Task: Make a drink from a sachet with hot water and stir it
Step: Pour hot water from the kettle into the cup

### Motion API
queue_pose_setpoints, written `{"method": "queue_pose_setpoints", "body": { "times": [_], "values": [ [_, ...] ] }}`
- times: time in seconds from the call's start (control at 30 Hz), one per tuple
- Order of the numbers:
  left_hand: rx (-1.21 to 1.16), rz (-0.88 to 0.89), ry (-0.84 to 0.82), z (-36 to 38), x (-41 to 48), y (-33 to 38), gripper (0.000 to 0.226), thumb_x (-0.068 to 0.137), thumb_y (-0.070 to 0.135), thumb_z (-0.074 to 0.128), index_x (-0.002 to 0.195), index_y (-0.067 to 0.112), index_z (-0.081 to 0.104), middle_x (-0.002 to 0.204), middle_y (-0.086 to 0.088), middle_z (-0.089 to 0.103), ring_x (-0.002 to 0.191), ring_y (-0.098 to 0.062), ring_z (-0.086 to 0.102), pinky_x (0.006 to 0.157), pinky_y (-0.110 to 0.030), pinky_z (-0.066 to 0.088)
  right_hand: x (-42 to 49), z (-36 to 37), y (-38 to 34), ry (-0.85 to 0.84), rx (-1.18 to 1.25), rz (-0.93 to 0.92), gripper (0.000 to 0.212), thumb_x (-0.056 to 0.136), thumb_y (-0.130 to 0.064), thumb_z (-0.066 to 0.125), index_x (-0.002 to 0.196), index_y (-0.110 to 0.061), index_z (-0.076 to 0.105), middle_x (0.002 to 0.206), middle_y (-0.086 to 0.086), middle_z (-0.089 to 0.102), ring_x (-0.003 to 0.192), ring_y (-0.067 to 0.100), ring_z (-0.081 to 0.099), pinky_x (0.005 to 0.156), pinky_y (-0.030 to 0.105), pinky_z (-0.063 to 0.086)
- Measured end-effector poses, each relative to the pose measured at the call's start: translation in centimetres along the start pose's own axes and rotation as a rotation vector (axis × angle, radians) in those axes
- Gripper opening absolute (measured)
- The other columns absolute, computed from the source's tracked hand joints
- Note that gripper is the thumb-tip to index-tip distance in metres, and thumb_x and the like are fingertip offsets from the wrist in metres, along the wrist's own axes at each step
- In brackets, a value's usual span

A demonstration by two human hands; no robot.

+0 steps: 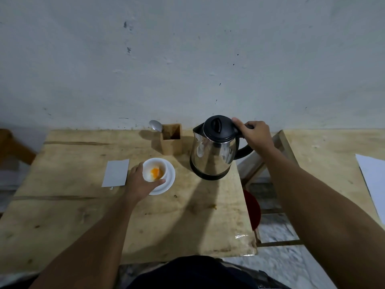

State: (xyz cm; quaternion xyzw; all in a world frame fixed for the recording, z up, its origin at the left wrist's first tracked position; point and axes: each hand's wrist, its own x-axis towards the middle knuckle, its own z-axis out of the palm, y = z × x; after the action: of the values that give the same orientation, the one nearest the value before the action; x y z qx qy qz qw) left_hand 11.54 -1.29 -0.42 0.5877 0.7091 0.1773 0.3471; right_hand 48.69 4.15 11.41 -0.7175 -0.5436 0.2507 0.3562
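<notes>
A white cup (155, 162) with orange powder in it stands on a white saucer (170, 178) near the middle of the wooden table (83, 215). My left hand (140, 183) wraps around the cup's left and near side. To the right stands a steel kettle (212, 155) with a black lid. My right hand (254, 135) grips the top of its black handle, thumb at the lid's edge. A flat grey sachet (116, 173) lies left of the cup. A spoon (156, 125) leans in a wooden holder (171, 138) at the back.
The table's back edge meets a grey wall. A gap at the right shows a wooden frame (262, 163), a red stool (253, 209) and the floor. A second wooden surface with a white sheet (373, 180) lies far right.
</notes>
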Motion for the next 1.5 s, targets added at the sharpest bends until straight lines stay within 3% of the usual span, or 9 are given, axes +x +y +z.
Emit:
{"method": "queue_pose_setpoints", "body": {
  "times": [0.23, 0.4, 0.6, 0.77, 0.87, 0.93, 1.03, 1.23, 1.5],
  "values": [
    [-0.027, -0.006, -0.012, 0.0, -0.1, -0.1, 0.104, 0.038, 0.084, 0.069, 0.125, 0.033, 0.044, 0.123, 0.006, 0.058, 0.109, -0.017, 0.057, 0.09, -0.046, 0.053, 1.1, -0.3, 1.7, -0.098, 0.058, -0.075, 0.092, 0.068, -0.081, 0.063, 0.057, 0.007, 0.039, 0.049, 0.013, 0.041, 0.049, 0.02, 0.043, 0.056, 0.032, 0.035],
    [-0.054, 0.0, -0.018, -0.2, -0.4, 0.1, 0.101, 0.038, 0.081, 0.072, 0.124, 0.035, 0.045, 0.12, 0.008, 0.059, 0.107, -0.017, 0.058, 0.09, -0.045, 0.053, 0.8, 0.2, 1.5, -0.029, 0.075, -0.098, 0.07, 0.077, -0.061, 0.071, 0.048, -0.016, 0.027, 0.04, -0.008, 0.018, 0.043, 0.01, 0.022, 0.053, 0.03, 0.024],
    [-0.147, 0.058, -0.045, -1.0, -1.0, 0.6, 0.077, 0.051, 0.044, 0.09, 0.118, 0.029, 0.056, 0.11, 0.008, 0.066, 0.1, -0.014, 0.062, 0.084, -0.033, 0.052, 0.3, 0.7, 0.8, 0.031, 0.12, -0.118, 0.072, 0.074, -0.06, 0.072, 0.046, -0.003, 0.036, 0.045, 0.003, 0.028, 0.044, 0.013, 0.028, 0.05, 0.027, 0.027],
    [-0.089, 0.078, -0.077, -2.0, -0.6, -1.6, 0.076, 0.056, 0.05, 0.086, 0.123, 0.029, 0.057, 0.115, 0.006, 0.066, 0.106, -0.018, 0.062, 0.09, -0.038, 0.054, 0.4, 0.5, -1.5, 0.031, 0.107, -0.145, 0.079, 0.072, -0.062, 0.071, 0.051, 0.007, 0.039, 0.048, 0.01, 0.031, 0.046, 0.018, 0.031, 0.052, 0.031, 0.03],
    [-0.084, 0.081, -0.065, -2.3, -1.2, -1.1, 0.052, 0.079, 0.014, 0.074, 0.128, 0.015, 0.055, 0.12, 0.0, 0.061, 0.108, -0.015, 0.055, 0.093, -0.032, 0.045, 0.0, -0.1, -4.1, 0.013, 0.058, -0.19, 0.077, 0.071, -0.064, 0.073, 0.049, -0.003, 0.033, 0.046, 0.005, 0.025, 0.045, 0.016, 0.027, 0.052, 0.031, 0.027],
    [-0.069, 0.053, -0.038, -2.3, -1.2, -1.3, 0.04, 0.088, 0.005, 0.061, 0.128, 0.007, 0.056, 0.119, -0.005, 0.06, 0.108, -0.019, 0.054, 0.092, -0.028, 0.04, -0.1, -0.3, -6.1, -0.029, -0.02, -0.213, 0.077, 0.068, -0.071, 0.072, 0.048, -0.009, 0.032, 0.046, 0.001, 0.023, 0.046, 0.016, 0.026, 0.052, 0.032, 0.025],
    [-0.029, 0.03, 0.02, -2.5, -0.6, -2.1, 0.029, 0.096, 0.018, 0.05, 0.119, 0.007, 0.063, 0.118, -0.012, 0.067, 0.109, -0.029, 0.06, 0.089, -0.031, 0.043, -0.6, -0.2, -9.0, -0.122, -0.128, -0.207, 0.084, 0.059, -0.081, 0.07, 0.05, -0.003, 0.039, 0.049, 0.005, 0.027, 0.047, 0.018, 0.029, 0.052, 0.034, 0.025],
    [-0.098, 0.016, 0.059, -2.6, 0.1, -2.5, 0.027, 0.095, 0.018, 0.053, 0.113, 0.006, 0.068, 0.113, -0.015, 0.07, 0.108, -0.033, 0.062, 0.087, -0.034, 0.045, -2.2, 1.1, -12.7, -0.251, -0.269, -0.193, 0.084, 0.052, -0.083, 0.072, 0.051, -0.017, 0.02, 0.048, -0.003, 0.018, 0.049, 0.017, 0.025, 0.052, 0.034, 0.02],
    [-0.176, 0.035, 0.02, -3.0, 0.8, -3.1, 0.026, 0.092, 0.013, 0.058, 0.115, 0.005, 0.068, 0.116, -0.016, 0.069, 0.111, -0.031, 0.061, 0.087, -0.03, 0.044, -3.1, 3.4, -15.3, -0.486, -0.489, -0.194, 0.073, 0.057, -0.075, 0.076, 0.053, -0.01, 0.044, 0.052, 0.001, 0.038, 0.053, 0.017, 0.038, 0.053, 0.032, 0.028]
  ]
}}
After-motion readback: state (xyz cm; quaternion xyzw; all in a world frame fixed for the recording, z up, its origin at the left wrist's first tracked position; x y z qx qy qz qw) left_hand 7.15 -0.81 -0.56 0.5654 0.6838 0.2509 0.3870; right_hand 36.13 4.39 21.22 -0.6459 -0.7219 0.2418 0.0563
